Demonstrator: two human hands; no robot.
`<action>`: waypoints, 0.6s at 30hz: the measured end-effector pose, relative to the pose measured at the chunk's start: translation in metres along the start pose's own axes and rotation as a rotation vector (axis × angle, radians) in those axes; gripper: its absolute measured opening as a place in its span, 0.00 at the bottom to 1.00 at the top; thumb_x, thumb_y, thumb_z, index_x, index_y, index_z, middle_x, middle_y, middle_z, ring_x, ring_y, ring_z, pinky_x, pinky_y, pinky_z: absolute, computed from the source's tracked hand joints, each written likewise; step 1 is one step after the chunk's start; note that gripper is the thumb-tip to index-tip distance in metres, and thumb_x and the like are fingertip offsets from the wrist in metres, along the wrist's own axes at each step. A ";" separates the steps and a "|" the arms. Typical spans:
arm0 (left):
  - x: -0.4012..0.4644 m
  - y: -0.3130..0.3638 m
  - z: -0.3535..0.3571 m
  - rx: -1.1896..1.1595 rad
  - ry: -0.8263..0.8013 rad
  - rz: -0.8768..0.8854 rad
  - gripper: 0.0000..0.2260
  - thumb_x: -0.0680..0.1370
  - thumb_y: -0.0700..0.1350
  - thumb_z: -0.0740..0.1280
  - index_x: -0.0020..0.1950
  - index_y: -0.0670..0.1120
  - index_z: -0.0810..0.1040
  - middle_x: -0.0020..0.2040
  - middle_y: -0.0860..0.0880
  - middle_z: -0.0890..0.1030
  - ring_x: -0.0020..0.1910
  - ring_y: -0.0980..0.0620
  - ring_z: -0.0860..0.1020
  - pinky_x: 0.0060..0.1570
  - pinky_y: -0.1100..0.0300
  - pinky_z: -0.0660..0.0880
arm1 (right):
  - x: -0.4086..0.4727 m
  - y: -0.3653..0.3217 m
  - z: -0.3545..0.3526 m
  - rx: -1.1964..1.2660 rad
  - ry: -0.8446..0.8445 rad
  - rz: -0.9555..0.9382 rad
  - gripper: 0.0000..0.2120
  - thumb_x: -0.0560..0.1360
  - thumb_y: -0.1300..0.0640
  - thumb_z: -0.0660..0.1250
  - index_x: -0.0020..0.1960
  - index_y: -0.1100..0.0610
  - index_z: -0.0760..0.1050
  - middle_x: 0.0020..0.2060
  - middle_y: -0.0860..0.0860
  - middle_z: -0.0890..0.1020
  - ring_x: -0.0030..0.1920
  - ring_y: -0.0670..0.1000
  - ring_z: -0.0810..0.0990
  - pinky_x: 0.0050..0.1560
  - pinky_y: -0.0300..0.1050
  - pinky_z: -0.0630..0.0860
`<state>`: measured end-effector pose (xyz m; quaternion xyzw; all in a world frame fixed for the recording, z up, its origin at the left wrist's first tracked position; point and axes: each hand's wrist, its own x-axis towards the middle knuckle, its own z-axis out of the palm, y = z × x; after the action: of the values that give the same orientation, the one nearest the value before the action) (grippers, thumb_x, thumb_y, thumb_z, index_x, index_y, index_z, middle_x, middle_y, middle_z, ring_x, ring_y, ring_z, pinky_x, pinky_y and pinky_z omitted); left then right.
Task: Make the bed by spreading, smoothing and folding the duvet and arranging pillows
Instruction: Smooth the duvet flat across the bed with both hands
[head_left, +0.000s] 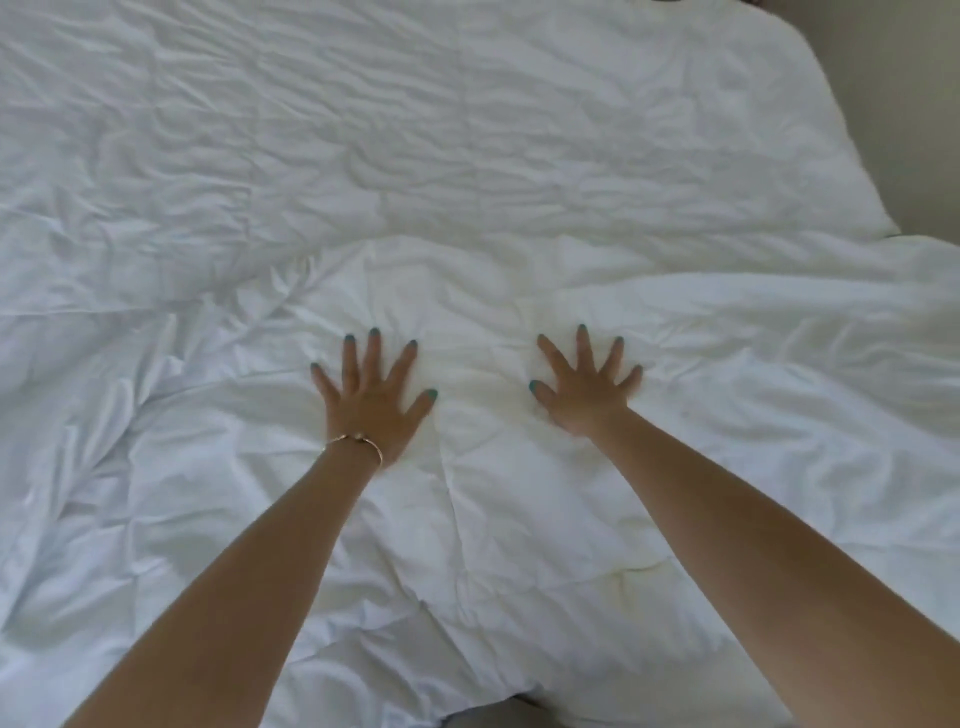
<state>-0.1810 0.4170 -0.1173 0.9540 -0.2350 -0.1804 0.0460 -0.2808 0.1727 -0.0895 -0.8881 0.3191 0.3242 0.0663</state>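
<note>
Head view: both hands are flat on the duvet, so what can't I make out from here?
- Pillows: none in the head view; the bed's far end is cut off by the top edge.
- Under the duvet: it covers the sheet and mattress.
- Near edge of the bed: cut off by the bottom edge.
- Right hand: slightly blurred.
- Left hand: its palm hides the fabric beneath.

Both arms reach forward, left hand (370, 402) and right hand (584, 392) flat, fingers splayed.

Left hand (370, 397) and right hand (586, 387) pressed flat, fingers spread, side by side on wrinkled white duvet (467, 519). Thin bracelet (358, 441) on left wrist.
</note>
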 end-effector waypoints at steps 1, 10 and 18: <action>-0.008 0.013 0.007 -0.007 -0.058 -0.047 0.33 0.74 0.72 0.43 0.75 0.63 0.34 0.78 0.49 0.35 0.75 0.42 0.33 0.68 0.32 0.37 | -0.004 0.007 0.002 0.030 -0.035 0.087 0.34 0.75 0.28 0.47 0.72 0.31 0.30 0.75 0.46 0.29 0.73 0.68 0.31 0.68 0.74 0.39; -0.014 0.136 -0.003 -0.404 -0.239 -0.352 0.33 0.76 0.69 0.48 0.78 0.56 0.51 0.79 0.43 0.45 0.77 0.45 0.42 0.73 0.39 0.42 | -0.012 0.104 -0.022 0.204 -0.130 -0.197 0.29 0.79 0.45 0.60 0.78 0.46 0.55 0.78 0.50 0.55 0.76 0.56 0.57 0.73 0.50 0.59; 0.046 0.262 -0.028 -0.365 0.003 0.065 0.20 0.82 0.54 0.53 0.73 0.53 0.65 0.74 0.51 0.63 0.69 0.46 0.68 0.64 0.51 0.66 | 0.032 0.248 -0.087 0.454 0.305 -0.196 0.15 0.80 0.52 0.59 0.65 0.50 0.73 0.60 0.49 0.78 0.58 0.52 0.77 0.55 0.45 0.72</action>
<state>-0.2463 0.1634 -0.0612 0.9220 -0.2289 -0.2170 0.2247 -0.3671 -0.0679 -0.0188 -0.9156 0.3025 0.0993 0.2454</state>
